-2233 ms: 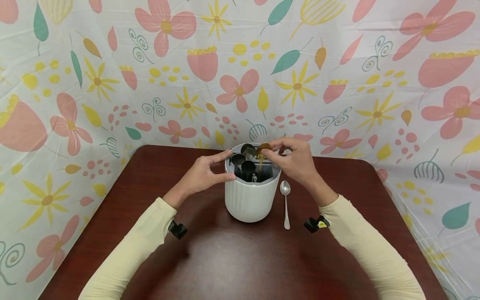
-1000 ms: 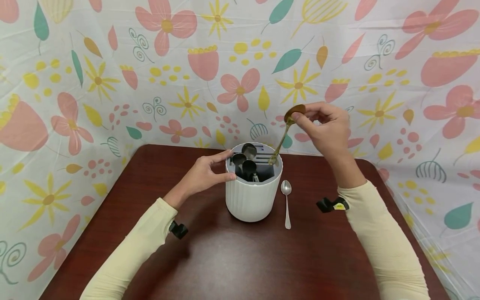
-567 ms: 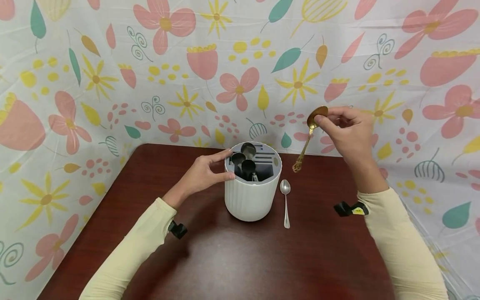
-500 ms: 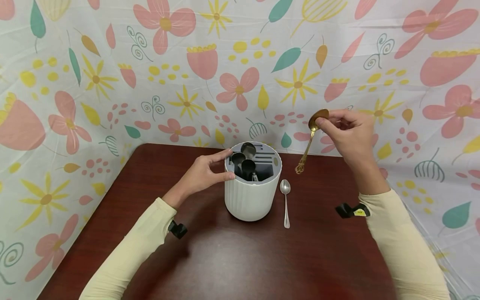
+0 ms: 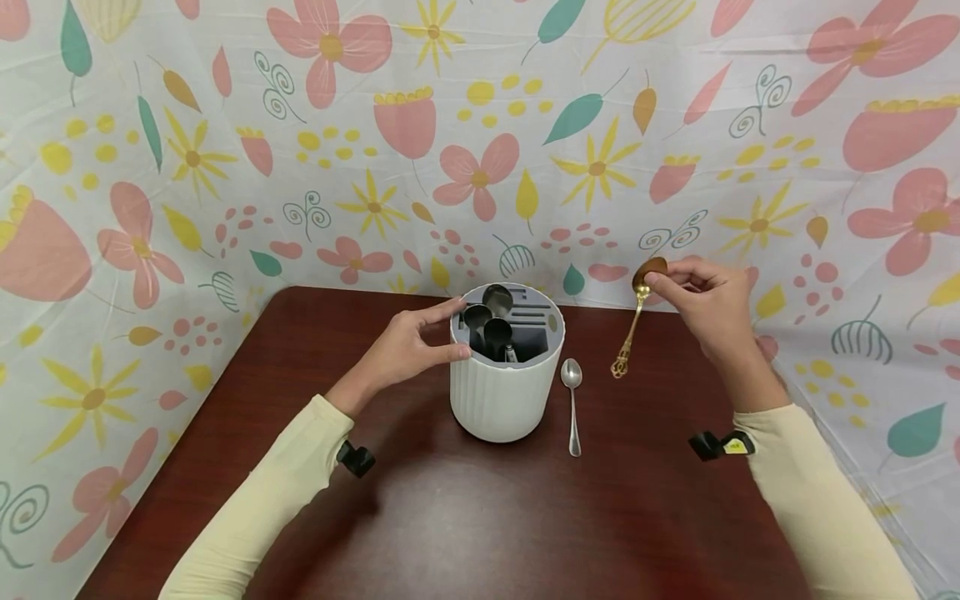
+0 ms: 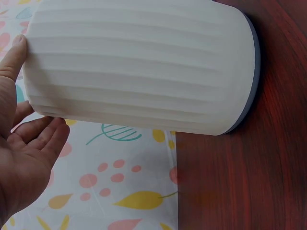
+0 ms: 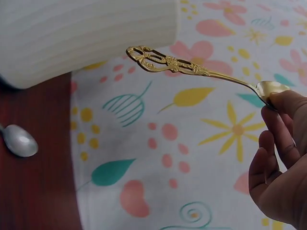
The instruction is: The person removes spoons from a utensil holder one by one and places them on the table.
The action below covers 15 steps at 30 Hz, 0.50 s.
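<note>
We see the gold spoon (image 7: 194, 68) off to the right of the holder, its bowl in the right hand (image 5: 705, 304), pinched between thumb and fingertips. Its openwork handle hangs away from the fingers, slanting down and slightly left in the head view, and looks to be in the air, though how far its tip is from the tabletop (image 5: 480, 525) we cannot tell.

That slant is what we judge matters most: the long axis runs nearly in line with the silver spoon (image 5: 573, 404), which lies on the table with its bowl away from us, between the gold spoon and the white ribbed holder (image 5: 498, 404). The right hand is clearly the nearer one to both loose spoons.

The left hand (image 5: 405, 346) is across on the holder's left side, thumb and index finger spread wide and touching the rim. Inside stand three dark-looking spoons, bowls up. Behind the table hangs a floral cloth (image 5: 480, 83).
</note>
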Tool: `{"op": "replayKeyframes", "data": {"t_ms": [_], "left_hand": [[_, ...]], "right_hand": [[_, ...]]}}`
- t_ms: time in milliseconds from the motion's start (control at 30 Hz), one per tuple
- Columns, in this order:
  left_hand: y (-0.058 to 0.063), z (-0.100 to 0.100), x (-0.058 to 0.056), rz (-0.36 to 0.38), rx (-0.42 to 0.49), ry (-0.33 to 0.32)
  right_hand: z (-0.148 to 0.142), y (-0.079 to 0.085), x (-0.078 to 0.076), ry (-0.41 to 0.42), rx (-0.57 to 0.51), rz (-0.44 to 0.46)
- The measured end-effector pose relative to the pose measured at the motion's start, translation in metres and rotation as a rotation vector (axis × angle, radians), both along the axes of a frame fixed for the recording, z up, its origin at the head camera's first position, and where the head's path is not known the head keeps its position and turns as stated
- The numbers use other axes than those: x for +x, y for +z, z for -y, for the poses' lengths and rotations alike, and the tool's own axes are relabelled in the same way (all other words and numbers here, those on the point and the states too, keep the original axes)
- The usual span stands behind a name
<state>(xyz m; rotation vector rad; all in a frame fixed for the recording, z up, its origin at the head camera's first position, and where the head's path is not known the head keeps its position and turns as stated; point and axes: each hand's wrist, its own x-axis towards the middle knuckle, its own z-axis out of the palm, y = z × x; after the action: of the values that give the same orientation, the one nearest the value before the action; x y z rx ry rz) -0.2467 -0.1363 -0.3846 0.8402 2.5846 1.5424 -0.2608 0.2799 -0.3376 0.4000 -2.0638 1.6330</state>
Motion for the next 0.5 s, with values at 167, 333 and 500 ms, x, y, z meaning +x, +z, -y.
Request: {"op": "replayKeyframes", "data": {"t_ms": [167, 333, 500], "left_hand": [[0.000, 0.000, 0.000, 0.010, -0.004, 0.003], [-0.001, 0.000, 0.000, 0.014, -0.009, 0.005], [0.000, 0.000, 0.001, 0.012, -0.006, 0.005]], "right_hand": [[-0.007, -0.023, -0.001, -0.101, 0.129, 0.079], [-0.011, -0.049, 0.001, -0.079, 0.171, 0.182], [-0.012, -0.068, 0.003, -0.076, 0.227, 0.266]]}}
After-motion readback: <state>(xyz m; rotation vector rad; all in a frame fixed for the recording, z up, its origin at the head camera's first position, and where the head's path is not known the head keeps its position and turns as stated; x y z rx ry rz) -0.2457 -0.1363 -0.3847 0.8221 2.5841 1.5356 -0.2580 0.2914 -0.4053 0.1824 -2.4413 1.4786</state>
